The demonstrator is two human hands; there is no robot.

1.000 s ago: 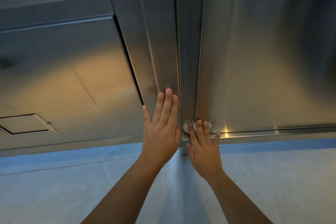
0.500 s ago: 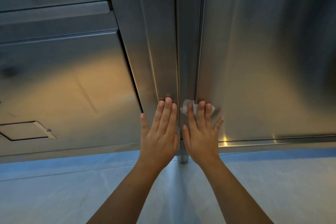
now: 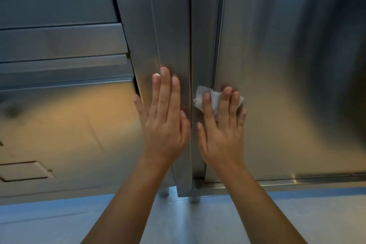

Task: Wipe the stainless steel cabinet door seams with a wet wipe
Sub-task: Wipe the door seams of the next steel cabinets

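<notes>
A stainless steel cabinet fills the view, with a right door (image 3: 277, 85) and a narrow vertical panel (image 3: 170, 35) to its left. The vertical seam (image 3: 216, 35) runs between them. My right hand (image 3: 221, 134) presses a crumpled white wet wipe (image 3: 214, 98) flat against the door's left edge, right at the seam, with the wipe under the fingertips. My left hand (image 3: 164, 123) lies flat on the narrow panel with fingers together and nothing in it.
To the left is another steel face with horizontal ledges (image 3: 63, 59) and a small rectangular hatch (image 3: 23, 171) low down. The cabinet's bottom rail (image 3: 297, 181) and short feet (image 3: 195, 199) stand above a pale floor (image 3: 59, 224).
My right hand has slid the wipe upward along the seam from the door's bottom corner. My left hand stays flat on the panel. The view has tilted, so the cabinet's bottom sits lower.
</notes>
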